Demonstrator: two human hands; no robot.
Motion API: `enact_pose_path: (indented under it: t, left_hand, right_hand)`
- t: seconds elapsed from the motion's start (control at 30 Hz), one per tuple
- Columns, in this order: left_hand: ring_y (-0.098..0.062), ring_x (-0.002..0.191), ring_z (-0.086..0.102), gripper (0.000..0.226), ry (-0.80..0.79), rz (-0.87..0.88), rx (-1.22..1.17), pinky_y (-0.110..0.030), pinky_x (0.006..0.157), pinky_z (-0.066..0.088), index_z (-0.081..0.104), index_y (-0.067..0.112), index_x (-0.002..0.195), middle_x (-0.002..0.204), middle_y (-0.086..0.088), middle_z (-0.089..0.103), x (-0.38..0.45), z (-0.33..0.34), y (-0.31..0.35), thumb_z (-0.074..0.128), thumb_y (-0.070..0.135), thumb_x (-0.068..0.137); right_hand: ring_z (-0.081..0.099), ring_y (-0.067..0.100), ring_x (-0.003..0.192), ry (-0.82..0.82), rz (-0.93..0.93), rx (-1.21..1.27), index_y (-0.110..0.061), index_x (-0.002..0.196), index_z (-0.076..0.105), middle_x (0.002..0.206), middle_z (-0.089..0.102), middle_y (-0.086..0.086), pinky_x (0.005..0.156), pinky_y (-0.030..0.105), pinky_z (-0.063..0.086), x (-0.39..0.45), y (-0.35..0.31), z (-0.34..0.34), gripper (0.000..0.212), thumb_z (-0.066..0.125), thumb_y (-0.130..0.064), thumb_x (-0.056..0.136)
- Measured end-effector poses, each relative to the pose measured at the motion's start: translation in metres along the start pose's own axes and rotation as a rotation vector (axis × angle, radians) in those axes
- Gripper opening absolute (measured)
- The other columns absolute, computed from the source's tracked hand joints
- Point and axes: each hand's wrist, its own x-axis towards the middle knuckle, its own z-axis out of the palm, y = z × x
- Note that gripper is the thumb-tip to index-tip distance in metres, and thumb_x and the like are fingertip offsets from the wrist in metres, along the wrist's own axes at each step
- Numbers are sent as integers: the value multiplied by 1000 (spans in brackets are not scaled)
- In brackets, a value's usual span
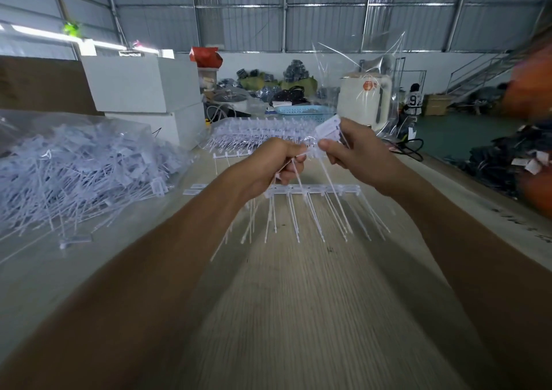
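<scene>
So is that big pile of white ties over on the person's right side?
No, the pile of white ties lies on the left part of the table, out past the left hand.

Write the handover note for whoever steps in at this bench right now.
Left hand grips a strip of white ties, with the tails hanging above the table.
Right hand pinches one tag beside it, apparently pulling it free.
Done: a heap of loose ties lies at left.
Left: the rest of this strip and the stacked strips beyond the hands.
</scene>
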Motion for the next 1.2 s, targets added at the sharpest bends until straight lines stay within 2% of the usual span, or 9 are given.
enact_pose_path:
  t: [0.1, 0.27, 0.43, 0.57, 0.7, 0.77, 1.0, 1.1, 1.2]
  left_hand:
    - [-11, 44, 26, 38, 8, -76, 16, -24, 44, 22, 46, 19, 66, 55, 3, 39, -2, -5, -2, 45, 22, 103]
    - [3, 46, 50, 32, 137, 247, 320, -14, 48, 38, 66, 12, 79, 63, 7, 65, -7, -6, 5, 51, 22, 105]
    - [5, 58, 53, 20, -7, 299, 534, -11, 58, 42, 65, 19, 93, 69, 15, 67, -13, 1, 14, 52, 8, 103]
    - [-4, 64, 61, 21, 40, 299, 465, -17, 63, 48, 51, 13, 114, 84, -3, 74, -14, 4, 13, 64, 20, 98]
    - [-17, 76, 68, 30, 96, 267, 574, -31, 77, 52, 67, 3, 96, 89, -4, 76, -11, 1, 12, 55, 30, 103]
    - [-14, 72, 67, 37, 98, 244, 581, -25, 69, 49, 67, 3, 89, 88, -4, 76, -11, 3, 12, 50, 31, 105]
    - [-7, 46, 49, 36, 208, 196, 470, -26, 59, 38, 54, 11, 72, 57, 0, 54, -4, 10, 14, 54, 27, 103]
    - [-11, 44, 37, 24, 169, 113, 231, -27, 53, 27, 58, 8, 84, 48, 6, 41, -3, 7, 20, 52, 21, 103]
    - [-11, 40, 24, 40, 28, -2, 70, -25, 46, 21, 50, 18, 60, 48, 7, 28, -3, 1, 20, 44, 16, 100]
  right_hand:
    - [52, -4, 58, 104, -59, -237, -7, 102, 57, 74, 60, -3, 57, 23, 42, 4, 4, 0, 21, 59, -28, 100]
    - [58, -11, 66, 286, 135, 166, -21, 105, 62, 91, 65, -11, 55, 8, 43, 5, 7, 1, 12, 59, -31, 101]
    - [35, 10, 48, 42, 440, 472, -23, 59, 64, 54, 44, -7, 46, 23, 26, -1, 7, 4, 38, 73, -47, 88]
    - [34, 6, 49, -79, 450, 553, -20, 79, 63, 55, 43, -9, 44, 19, 30, -3, 8, 5, 23, 75, -38, 88]
    - [29, 6, 49, -9, 437, 683, -21, 83, 54, 59, 41, -7, 41, 18, 26, 2, 4, 6, 20, 68, -27, 95]
    - [29, 6, 47, -5, 440, 710, -19, 84, 56, 60, 47, -4, 41, 18, 26, 1, 2, 7, 19, 66, -27, 98]
    - [36, 10, 52, -74, 411, 514, -14, 82, 59, 59, 47, -1, 46, 22, 28, -1, -3, 14, 29, 66, -39, 96]
    - [35, 10, 54, -34, 203, 481, -5, 94, 62, 63, 42, 2, 49, 23, 27, -2, -8, 8, 21, 67, -25, 96]
    - [34, 4, 51, 73, -43, 21, 0, 81, 61, 59, 41, -3, 52, 22, 29, 1, -14, 7, 27, 67, -21, 96]
